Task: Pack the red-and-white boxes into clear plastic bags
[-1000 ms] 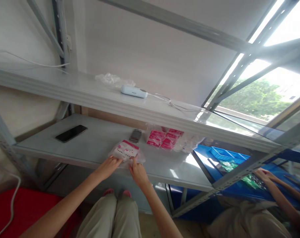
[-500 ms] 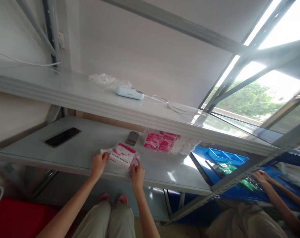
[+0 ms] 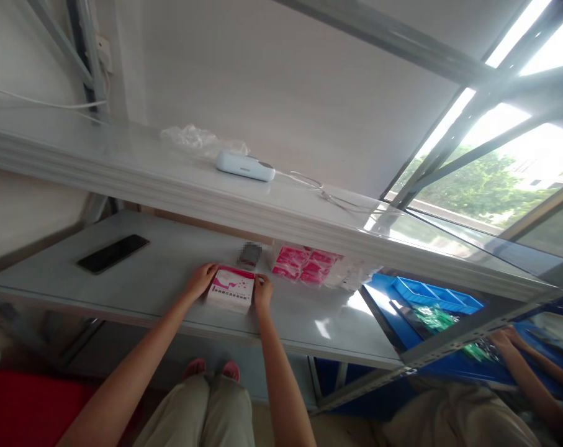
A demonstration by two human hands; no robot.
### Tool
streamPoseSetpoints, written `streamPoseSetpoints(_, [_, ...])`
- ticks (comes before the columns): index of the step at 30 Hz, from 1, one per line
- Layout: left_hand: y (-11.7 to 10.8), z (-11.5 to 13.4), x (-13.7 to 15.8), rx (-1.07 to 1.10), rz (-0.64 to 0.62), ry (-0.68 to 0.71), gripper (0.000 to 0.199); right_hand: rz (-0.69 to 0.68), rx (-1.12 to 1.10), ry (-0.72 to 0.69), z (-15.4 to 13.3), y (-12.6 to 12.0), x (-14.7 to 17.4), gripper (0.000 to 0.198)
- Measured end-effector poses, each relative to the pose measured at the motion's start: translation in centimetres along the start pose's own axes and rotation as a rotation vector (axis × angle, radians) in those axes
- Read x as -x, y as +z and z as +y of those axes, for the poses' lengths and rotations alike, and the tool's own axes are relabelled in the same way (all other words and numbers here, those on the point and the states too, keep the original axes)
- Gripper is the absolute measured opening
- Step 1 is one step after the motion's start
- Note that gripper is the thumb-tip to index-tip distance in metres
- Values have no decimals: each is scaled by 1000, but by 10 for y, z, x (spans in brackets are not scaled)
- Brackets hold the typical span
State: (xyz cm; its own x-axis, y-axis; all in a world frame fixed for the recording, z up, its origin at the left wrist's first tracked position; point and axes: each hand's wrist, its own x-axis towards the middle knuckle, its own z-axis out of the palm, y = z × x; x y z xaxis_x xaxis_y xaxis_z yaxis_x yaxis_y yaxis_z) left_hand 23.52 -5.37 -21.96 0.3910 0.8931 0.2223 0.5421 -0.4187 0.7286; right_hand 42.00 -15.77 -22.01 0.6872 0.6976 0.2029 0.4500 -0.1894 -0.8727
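Observation:
A pink-and-white printed packet (image 3: 231, 287) in clear plastic lies on the lower grey shelf, near its front edge. My left hand (image 3: 203, 279) is closed at its upper left corner, fingers pinched on the edge. At the opposite side my right hand (image 3: 262, 290) pinches the upper right corner. Just behind the packet is a small dark object (image 3: 250, 256), blurred out. Several pink packets in clear plastic (image 3: 304, 266) lie further right on this shelf.
A black phone (image 3: 113, 253) lies to the left. The upper shelf (image 3: 123, 167) overhangs, bearing a white handheld device (image 3: 245, 166) with a cable and crumpled clear plastic (image 3: 195, 139). At right, another person's hands (image 3: 504, 340) work near a blue compartment tray (image 3: 437, 295).
Both hands have shifted up to the packet's far corners. The packet now sits straighter, and its loose plastic no longer sticks out at the left. The view has tilted slightly.

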Motion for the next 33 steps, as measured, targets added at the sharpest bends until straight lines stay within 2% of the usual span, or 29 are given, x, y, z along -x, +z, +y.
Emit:
streamPoseSetpoints(4, [2,1,-1,-96,5,-6,26,-76,44,-5,3,3,-24,23])
streamPoseSetpoints(7, [1,6,7,-171,26,-49,19,-146,54,-15,6,-2,-29,20])
streamPoseSetpoints(11, [-4,5,29,-184,15,-34,18,-210,27,-76,17,-19,-2,30])
streamPoseSetpoints(14, [-8,-3,56,-59,37,72,23,-232,-37,-140,30,-36,30,40])
streamPoseSetpoints(17, [-15,-5,85,12,217,198,24,-146,-48,-200,30,-51,50,39])
streamPoseSetpoints(19, [-21,2,95,-2,367,247,23,-68,11,-317,16,-56,50,35])
streamPoseSetpoints(20, [-23,7,96,0,417,266,22,-76,53,-395,5,-57,46,36])
streamPoseSetpoints(21, [-25,13,94,19,436,286,21,-129,101,-475,-8,-55,41,41])
streamPoseSetpoints(23, [-25,25,83,112,401,324,19,-364,222,-603,-34,-45,28,65])
streamPoseSetpoints(25, [-20,31,69,226,327,324,18,-613,400,-616,-56,-32,16,91])
streamPoseSetpoints(27, [-11,30,59,334,261,256,21,-783,564,-588,-70,-18,7,107])
streamPoseSetpoints(29, [-2,24,56,411,206,176,23,-851,666,-574,-77,-8,2,113])
streamPoseSetpoints(33, [8,8,63,474,138,114,26,-846,690,-576,-81,-4,-2,113])
